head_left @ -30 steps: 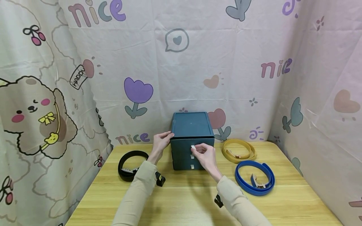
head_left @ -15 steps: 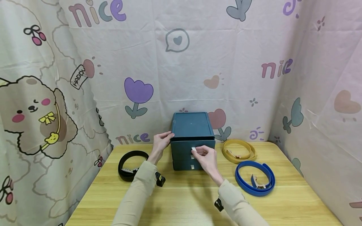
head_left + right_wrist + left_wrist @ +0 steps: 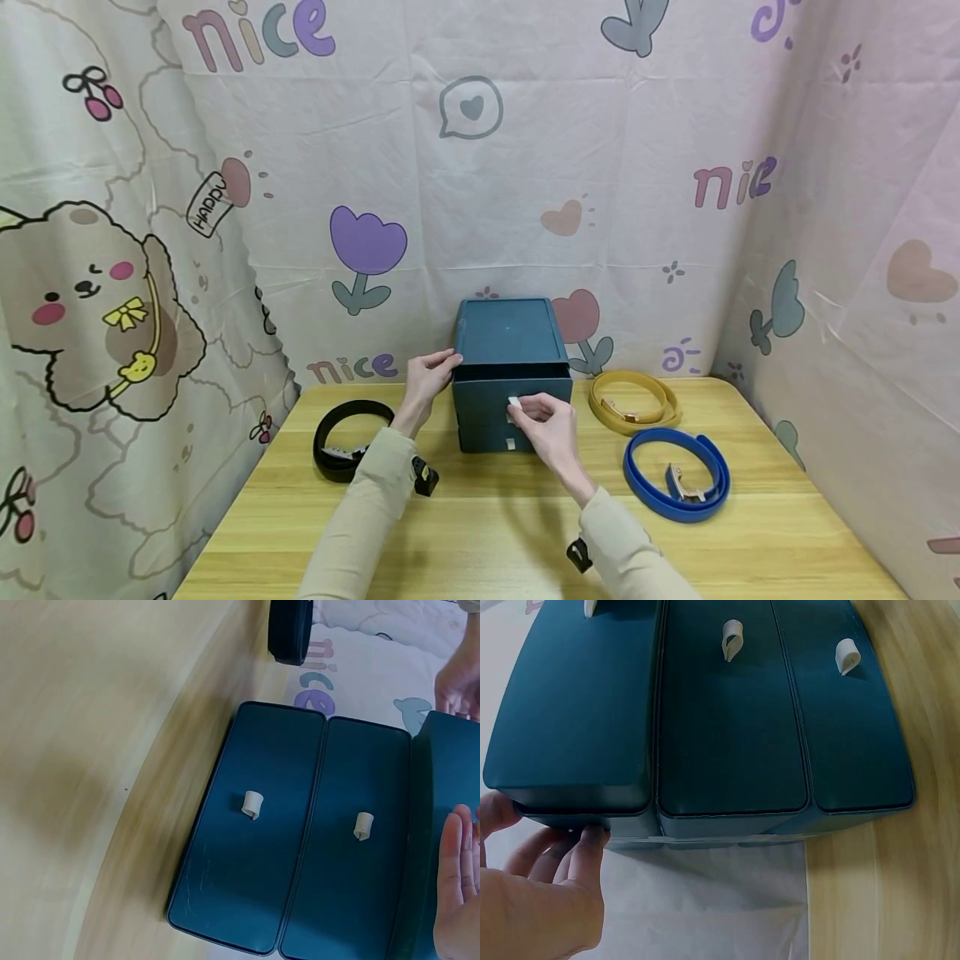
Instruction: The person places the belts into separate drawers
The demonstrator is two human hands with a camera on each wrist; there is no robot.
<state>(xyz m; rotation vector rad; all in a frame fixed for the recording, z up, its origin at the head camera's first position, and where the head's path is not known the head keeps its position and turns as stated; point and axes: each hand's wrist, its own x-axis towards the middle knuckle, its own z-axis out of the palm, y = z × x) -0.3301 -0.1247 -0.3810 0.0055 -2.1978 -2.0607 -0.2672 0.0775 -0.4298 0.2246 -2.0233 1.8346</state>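
A dark teal cabinet of three stacked drawers point(image 3: 510, 329) stands at the back of the table, with its top drawer point(image 3: 480, 396) slid partly out. A dark gap shows above that drawer's front. My right hand point(image 3: 550, 423) pinches the drawer's white pull tab point(image 3: 514, 402) between thumb and fingers. At the cabinet's upper left front corner, my left hand point(image 3: 427, 383) grips the frame, thumb at the top edge and fingers against the side. In the right wrist view, my right hand point(image 3: 461, 892) is partly cut off. White tabs on the lower two drawers point(image 3: 253, 804) hang free.
A coiled black belt point(image 3: 322, 450) lies left of the cabinet, partly behind the left sleeve. To the right are a coiled yellow belt point(image 3: 600, 408) and a coiled blue belt point(image 3: 637, 487). Patterned curtains point(image 3: 480, 208) surround the wooden table point(image 3: 480, 533).
The top drawer has slid further out toward me, and the gap above it has widened. My right hand has moved slightly nearer with the tab. The left hand has stayed put.
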